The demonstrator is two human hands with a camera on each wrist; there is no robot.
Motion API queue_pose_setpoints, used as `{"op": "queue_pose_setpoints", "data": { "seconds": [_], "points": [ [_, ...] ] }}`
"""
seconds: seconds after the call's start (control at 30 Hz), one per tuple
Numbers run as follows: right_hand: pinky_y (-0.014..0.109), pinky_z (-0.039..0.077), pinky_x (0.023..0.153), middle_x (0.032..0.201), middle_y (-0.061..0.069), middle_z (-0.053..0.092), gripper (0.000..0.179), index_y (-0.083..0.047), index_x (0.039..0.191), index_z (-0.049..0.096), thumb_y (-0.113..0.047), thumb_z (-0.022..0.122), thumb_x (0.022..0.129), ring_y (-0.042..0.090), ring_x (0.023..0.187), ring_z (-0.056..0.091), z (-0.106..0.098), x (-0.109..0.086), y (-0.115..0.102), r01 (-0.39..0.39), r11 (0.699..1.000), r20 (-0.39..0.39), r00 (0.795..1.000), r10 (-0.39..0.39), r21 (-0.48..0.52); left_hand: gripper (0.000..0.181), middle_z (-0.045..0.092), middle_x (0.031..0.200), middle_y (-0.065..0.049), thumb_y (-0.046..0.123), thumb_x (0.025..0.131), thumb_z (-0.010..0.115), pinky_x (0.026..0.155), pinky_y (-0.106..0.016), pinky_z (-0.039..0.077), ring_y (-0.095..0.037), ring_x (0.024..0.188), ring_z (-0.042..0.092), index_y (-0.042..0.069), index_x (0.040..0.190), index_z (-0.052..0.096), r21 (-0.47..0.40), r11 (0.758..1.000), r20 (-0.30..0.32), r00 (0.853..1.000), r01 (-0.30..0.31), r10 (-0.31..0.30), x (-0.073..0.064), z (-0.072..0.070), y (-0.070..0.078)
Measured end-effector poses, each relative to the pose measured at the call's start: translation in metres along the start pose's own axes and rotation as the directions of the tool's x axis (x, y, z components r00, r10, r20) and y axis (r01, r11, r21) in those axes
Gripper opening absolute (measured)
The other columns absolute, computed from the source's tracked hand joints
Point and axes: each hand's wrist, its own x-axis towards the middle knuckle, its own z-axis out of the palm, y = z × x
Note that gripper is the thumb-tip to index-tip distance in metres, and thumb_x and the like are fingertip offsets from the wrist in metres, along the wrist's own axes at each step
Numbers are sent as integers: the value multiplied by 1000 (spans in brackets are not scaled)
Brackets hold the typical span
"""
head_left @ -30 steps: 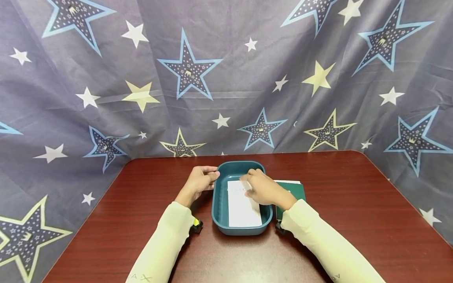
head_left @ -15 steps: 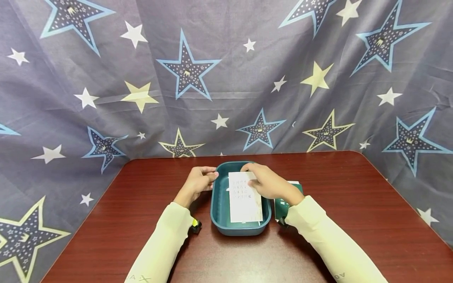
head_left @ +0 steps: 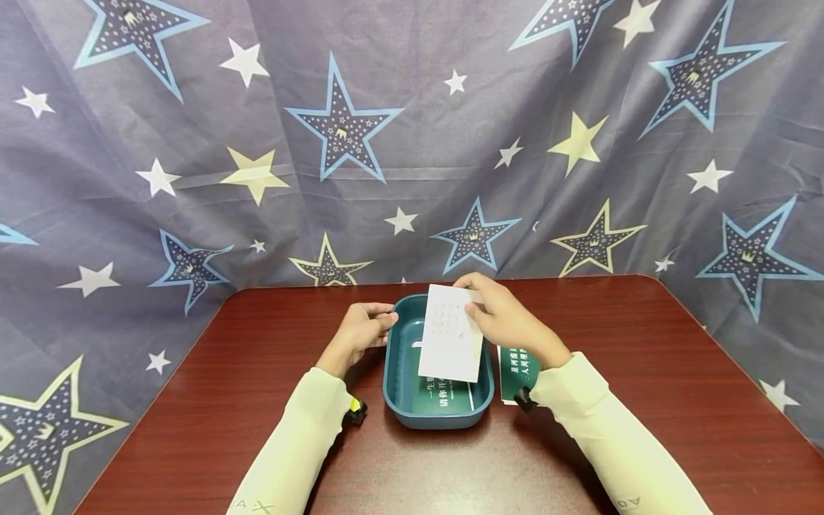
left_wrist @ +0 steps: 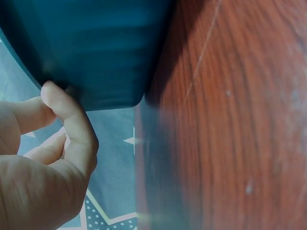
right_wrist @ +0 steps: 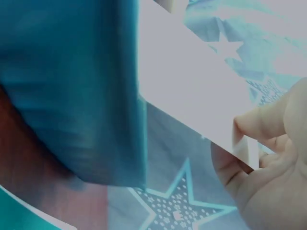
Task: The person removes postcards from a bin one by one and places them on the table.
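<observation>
Head view: tray (head_left: 390, 393), blue, stands on counter (head_left: 644, 386). Left hand (head_left: 363, 332), fingers curled, pinches the tray's rim at ten o'clock. White card (head_left: 448, 347), lettered, is tilted over the tray; right hand (head_left: 505, 311) grips its edge at two o'clock, thumb on the near face. Inner green card (head_left: 444, 400) lies in the tray, visible towards six o'clock. Outer green card (head_left: 515, 368) lies on the counter at the tray's three o'clock.

Left wrist view: bent fingers meet the rim.

Right wrist view: thumb and fingers pinch the white card's corner.

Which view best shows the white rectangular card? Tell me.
The head view: the white rectangular card shows nearly whole, with its print. The right wrist view shows part, no print; the left wrist view, none.
</observation>
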Motion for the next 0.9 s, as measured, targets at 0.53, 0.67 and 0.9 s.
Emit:
{"op": "queue_pose_setpoints", "data": {
  "seconds": [0.53,0.67,0.9],
  "points": [
    [37,54,75,117,22,64,30,-1,128,50,0,47,98,29,87,67,-63,-12,29,-267,950,-90,955,283,160,36,66,116,-23,9,100,68,61,-24,56,-12,67,59,-2,134,63,-1,1000,3,1000,2,-2,1,1,-1],
    [34,51,76,116,22,61,30,2,127,50,1,47,97,30,91,64,-74,-18,37,-314,937,-89,940,330,153,35,66,114,-22,8,100,67,60,-24,56,-13,68,60,-2,133,64,-3,1000,-1,1000,4,-4,0,2,1],
    [31,49,73,105,20,65,23,4,119,51,1,47,96,25,88,61,-80,-24,56,-364,922,-50,927,372,130,35,67,114,-22,8,100,67,61,-24,56,-12,67,60,-2,133,64,6,1000,-6,1000,3,-3,-1,2,1]
  ]
}}
